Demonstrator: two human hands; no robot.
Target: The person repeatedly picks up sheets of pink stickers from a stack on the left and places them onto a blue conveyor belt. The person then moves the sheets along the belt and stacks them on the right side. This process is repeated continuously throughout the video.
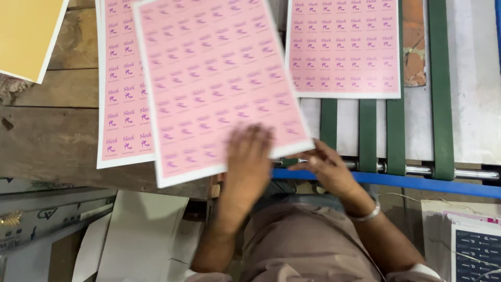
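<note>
My left hand (248,156) lies flat, fingers spread, on the near edge of a pink printed label sheet (214,78) that sits tilted and motion-blurred. This sheet overlaps a second pink sheet (122,89) lying on the wooden table (52,141). My right hand (327,169) reaches under the tilted sheet's near right corner, by the metal roller (438,171); its fingertips look pinched at the edge, though the grip is unclear. A third pink sheet (345,47) rests on the green conveyor belts (367,136).
A yellow sheet with a white border (28,34) lies at the far left. A blue bar (396,181) runs along the machine's near edge. White and grey boards (141,230) stand below the table. A dark printed sheet (477,248) sits at the lower right.
</note>
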